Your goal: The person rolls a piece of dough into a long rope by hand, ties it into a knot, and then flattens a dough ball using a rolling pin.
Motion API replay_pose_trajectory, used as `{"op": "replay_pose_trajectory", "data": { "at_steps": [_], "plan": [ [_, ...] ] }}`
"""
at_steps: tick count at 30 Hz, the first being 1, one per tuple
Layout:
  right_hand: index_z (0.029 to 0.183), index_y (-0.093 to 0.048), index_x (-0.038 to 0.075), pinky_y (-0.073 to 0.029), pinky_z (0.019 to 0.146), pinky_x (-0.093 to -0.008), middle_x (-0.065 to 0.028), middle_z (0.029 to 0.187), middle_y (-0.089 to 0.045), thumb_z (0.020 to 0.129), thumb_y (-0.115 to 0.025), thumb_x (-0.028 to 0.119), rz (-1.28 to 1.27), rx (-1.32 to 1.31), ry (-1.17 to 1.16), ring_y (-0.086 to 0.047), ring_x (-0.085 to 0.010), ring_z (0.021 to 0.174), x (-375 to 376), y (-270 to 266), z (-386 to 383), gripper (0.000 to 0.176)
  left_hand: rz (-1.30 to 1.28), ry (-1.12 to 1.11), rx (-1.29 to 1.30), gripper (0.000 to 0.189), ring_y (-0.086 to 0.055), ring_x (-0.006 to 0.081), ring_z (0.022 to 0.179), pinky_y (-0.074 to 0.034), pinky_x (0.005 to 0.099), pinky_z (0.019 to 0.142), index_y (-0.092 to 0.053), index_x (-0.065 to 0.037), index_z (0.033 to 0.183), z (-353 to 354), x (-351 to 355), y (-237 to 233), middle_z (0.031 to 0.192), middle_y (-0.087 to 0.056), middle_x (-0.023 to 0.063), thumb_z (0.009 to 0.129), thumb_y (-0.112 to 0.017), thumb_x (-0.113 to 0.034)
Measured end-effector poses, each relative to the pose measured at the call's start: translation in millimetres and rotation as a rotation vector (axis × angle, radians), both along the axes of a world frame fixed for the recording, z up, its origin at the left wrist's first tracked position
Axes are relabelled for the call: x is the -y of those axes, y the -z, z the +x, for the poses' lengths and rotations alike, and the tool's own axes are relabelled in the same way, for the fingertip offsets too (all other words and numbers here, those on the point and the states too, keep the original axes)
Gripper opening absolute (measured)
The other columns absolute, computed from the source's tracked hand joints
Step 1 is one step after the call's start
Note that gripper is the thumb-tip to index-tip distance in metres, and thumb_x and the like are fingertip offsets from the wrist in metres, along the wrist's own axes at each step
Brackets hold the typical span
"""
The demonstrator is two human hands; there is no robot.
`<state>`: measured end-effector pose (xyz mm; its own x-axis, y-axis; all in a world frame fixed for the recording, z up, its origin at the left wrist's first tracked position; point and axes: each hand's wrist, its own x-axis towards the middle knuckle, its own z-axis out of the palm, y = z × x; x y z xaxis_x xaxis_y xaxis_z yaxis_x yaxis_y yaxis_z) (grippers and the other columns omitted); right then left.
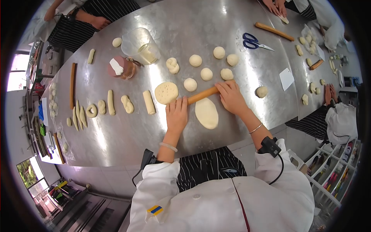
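Observation:
A wooden rolling pin (pixel 202 95) lies at a slant across the upper end of a flat oval of dough (pixel 206 114). My left hand (pixel 177 114) is on the pin's left end and my right hand (pixel 231 96) on its right end, fingers bent over the wood. Touching or close to my left fingers is a round, flat dough piece (pixel 166 92) with small holes. Several dough balls (pixel 206 74) sit beyond the pin, one of them just past my right fingertips. A dough roll (pixel 148 102) lies left of my left hand.
Shaped dough pieces (pixel 111 102) and another rolling pin (pixel 72 86) lie to the left. Beyond stand a clear pitcher (pixel 141 46) and a reddish jar (pixel 122 68). Blue scissors (pixel 257 42) lie at the upper right. Other people's hands (pixel 99 22) show around the metal table (pixel 266 112).

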<state>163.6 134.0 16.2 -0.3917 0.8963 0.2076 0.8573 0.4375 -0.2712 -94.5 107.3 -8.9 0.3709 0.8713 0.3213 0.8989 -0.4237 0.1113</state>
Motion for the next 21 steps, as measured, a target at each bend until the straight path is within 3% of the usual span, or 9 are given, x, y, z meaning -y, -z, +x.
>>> {"op": "replay_pose_trajectory", "data": {
  "at_steps": [1,4,7,12,15,21],
  "plan": [
    [0.111,-0.061,0.004,-0.039,0.09,-0.0417,-0.0064,0.118,-0.056,0.082,-0.06,0.013,0.044,0.022,-0.016,-0.049,-0.0257,0.107,2.0,3.1,2.0,0.031,-0.028,0.001,0.024,0.039,-0.051,0.0237,0.106,-0.037,0.0397,0.094,-0.06,-0.007,0.119,1.7,-0.5,-0.8,0.109,-0.056,0.0064,0.081,-0.061,-0.016],
    [0.105,-0.061,0.003,-0.039,0.089,-0.0391,-0.0052,0.104,-0.057,0.079,-0.058,0.007,0.072,0.048,0.005,-0.05,-0.0239,0.103,0.6,-0.1,-3.1,0.026,-0.062,0.024,0.041,0.038,-0.053,0.023,0.1,-0.04,0.0381,0.09,-0.061,-0.007,0.116,3.0,-3.6,-5.5,0.101,-0.056,0.0058,0.078,-0.06,-0.011],
    [0.102,-0.061,0.005,-0.038,0.089,-0.0402,-0.0053,0.101,-0.056,0.076,-0.058,0.004,0.136,0.042,0.101,-0.05,-0.0236,0.101,0.5,-12.4,-11.1,0.026,-0.028,0.027,0.045,0.038,-0.054,0.0223,0.096,-0.041,0.0379,0.088,-0.061,-0.006,0.115,4.0,-3.6,-22.5,0.098,-0.056,0.0053,0.077,-0.061,-0.008],
    [0.105,-0.06,0.007,-0.035,0.094,-0.0425,-0.0066,0.107,-0.055,0.069,-0.062,0.001,0.082,-0.11,0.167,-0.048,-0.0277,0.106,32.6,-27.1,-6.9,0.036,0.055,0.008,0.125,0.037,-0.055,0.0221,0.095,-0.041,0.0384,0.089,-0.061,-0.006,0.114,2.6,17.0,-56.2,0.101,-0.059,0.0051,0.077,-0.062,-0.007],
    [0.104,-0.06,0.008,-0.035,0.094,-0.0426,-0.0056,0.105,-0.056,0.068,-0.063,0.002,-0.008,-0.132,0.172,-0.049,-0.027,0.105,61.6,-16.8,-0.1,0.036,-0.127,0.048,0.185,0.038,-0.056,0.0235,0.1,-0.041,0.0399,0.09,-0.059,-0.004,0.117,0.2,44.2,-43.8,0.105,-0.06,0.0072,0.081,-0.063,-0.01],
    [0.105,-0.06,0.007,-0.034,0.096,-0.0439,-0.0061,0.106,-0.056,0.069,-0.063,0.002,-0.153,-0.174,0.119,-0.049,-0.0272,0.106,89.7,-3.4,6.6,0.036,-0.242,0.006,0.205,0.038,-0.055,0.0277,0.103,-0.038,0.0425,0.095,-0.057,-0.001,0.116,3.0,81.0,-16.9,0.11,-0.06,0.011,0.079,-0.064,-0.009]
  ]
}}
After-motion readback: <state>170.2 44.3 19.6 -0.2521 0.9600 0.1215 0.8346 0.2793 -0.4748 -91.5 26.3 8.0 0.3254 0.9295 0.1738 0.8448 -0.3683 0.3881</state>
